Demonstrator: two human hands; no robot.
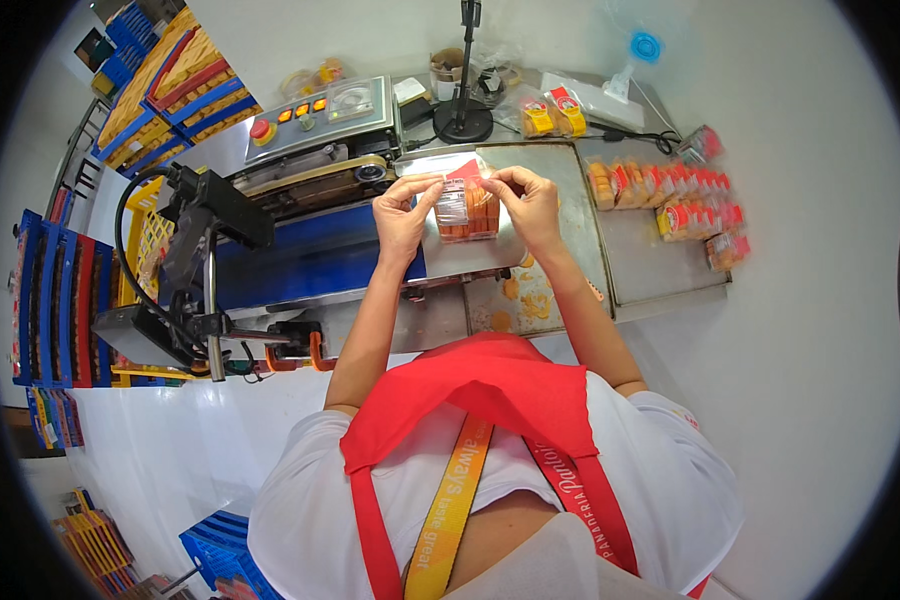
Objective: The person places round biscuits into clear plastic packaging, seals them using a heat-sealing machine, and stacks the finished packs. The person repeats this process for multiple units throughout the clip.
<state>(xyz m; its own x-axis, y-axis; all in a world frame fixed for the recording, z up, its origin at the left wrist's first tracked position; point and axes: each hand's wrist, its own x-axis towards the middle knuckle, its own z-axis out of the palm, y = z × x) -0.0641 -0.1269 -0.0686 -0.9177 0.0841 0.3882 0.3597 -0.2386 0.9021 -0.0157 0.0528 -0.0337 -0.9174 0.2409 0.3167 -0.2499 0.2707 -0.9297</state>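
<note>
A clear plastic bag of orange-brown baked goods [468, 213] stands before me at the end of the metal band sealer, with a printed label on its side and a red top. My left hand [405, 214] pinches the bag's upper left corner between thumb and fingertips. At the upper right corner, my right hand [529, 202] grips the film the same way. The bag's base appears to rest on the bare metal plate [450, 262] beside the blue conveyor belt [300, 251].
The sealer's control panel [322, 116] is behind to the left. A black stand base [463, 121] is at the back. Filled bags [660, 184] line the right side. Crumbs lie on a metal tray [592, 240]. A black camera-like device on a clamp arm [229, 206] juts in at left.
</note>
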